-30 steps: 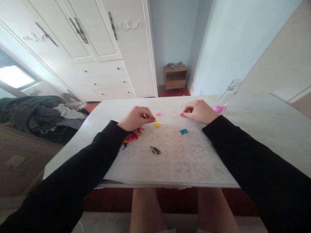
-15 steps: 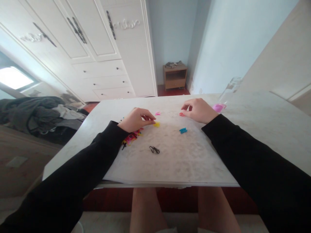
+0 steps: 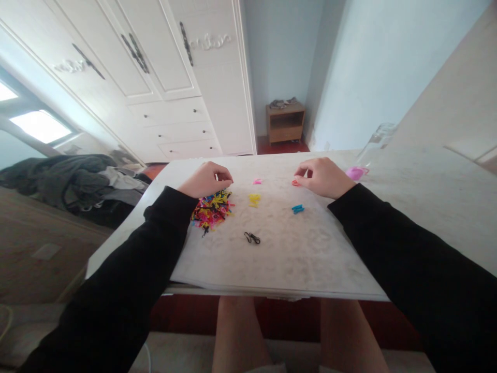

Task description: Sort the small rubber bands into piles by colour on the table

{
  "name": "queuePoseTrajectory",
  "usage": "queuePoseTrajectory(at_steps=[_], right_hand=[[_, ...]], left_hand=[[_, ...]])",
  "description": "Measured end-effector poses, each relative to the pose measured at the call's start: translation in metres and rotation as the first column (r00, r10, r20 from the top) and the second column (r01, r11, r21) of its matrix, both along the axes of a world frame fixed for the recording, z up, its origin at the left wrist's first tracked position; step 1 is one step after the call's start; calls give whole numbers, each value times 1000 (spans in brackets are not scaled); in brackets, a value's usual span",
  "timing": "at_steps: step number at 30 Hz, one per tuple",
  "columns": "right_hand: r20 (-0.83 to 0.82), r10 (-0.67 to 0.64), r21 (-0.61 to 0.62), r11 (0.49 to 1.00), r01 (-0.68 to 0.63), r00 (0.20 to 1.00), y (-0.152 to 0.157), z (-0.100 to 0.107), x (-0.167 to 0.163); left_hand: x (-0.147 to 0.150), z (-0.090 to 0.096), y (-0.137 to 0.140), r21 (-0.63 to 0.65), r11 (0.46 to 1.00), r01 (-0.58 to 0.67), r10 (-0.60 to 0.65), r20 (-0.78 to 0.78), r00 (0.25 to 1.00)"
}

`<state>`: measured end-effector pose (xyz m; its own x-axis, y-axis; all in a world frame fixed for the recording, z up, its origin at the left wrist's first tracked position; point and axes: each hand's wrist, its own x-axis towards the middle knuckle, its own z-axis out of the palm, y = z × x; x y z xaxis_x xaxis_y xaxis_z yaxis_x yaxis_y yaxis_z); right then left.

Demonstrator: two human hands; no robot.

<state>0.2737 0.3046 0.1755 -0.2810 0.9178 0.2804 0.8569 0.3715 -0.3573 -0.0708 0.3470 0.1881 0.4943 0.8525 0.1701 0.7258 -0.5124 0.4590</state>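
The left hand (image 3: 209, 178) hangs just above the far side of a mixed pile of small colored bands (image 3: 213, 210) at the left of the bench (image 3: 303, 264). Its thumb and fingers curl toward each other; whether anything is pinched between them cannot be told. The right hand (image 3: 320, 176) is on the far right part, fingers bent and thumb low, its tips at a few red bands (image 3: 296, 183); they touch or nearly touch, and a grip on them cannot be made out.

Between the two hands, pink bands (image 3: 257, 182) lie farthest, with yellow bands (image 3: 254, 200) just nearer. Blue bands (image 3: 297, 209) sit to the right, on the near side of the red ones, and black bands (image 3: 252, 238) lie nearest, left of the blue.

On the wardrobe (image 3: 229, 103), a raised white ornament (image 3: 213, 41) is too blurred to read as letters or scrollwork.

The bench's far edge runs a little beyond both hands; its near edge crosses above the person's legs (image 3: 243, 331). An open stretch reaches from the black and blue bands to that near edge. Farther right, a clear jar (image 3: 375, 145) and a bright pink object (image 3: 356, 172) stand close together beyond the right wrist.
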Motion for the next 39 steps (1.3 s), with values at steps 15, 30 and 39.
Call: queuePoseTrajectory(at_steps=[15, 30, 39], right_hand=[[13, 2, 6, 1000, -2, 1000, -2, 1, -2], [38, 30, -1, 1000, -30, 999, -3, 1, -4], [46, 51, 1, 999, -52, 998, -2, 0, -4]], left_hand=[[-8, -9, 7, -50, 989, 139, -147, -219, 965], [-5, -10, 6, -19, 994, 109, -111, -205, 972], [-1, -4, 1, -78, 990, 118, -115, 38, 993]])
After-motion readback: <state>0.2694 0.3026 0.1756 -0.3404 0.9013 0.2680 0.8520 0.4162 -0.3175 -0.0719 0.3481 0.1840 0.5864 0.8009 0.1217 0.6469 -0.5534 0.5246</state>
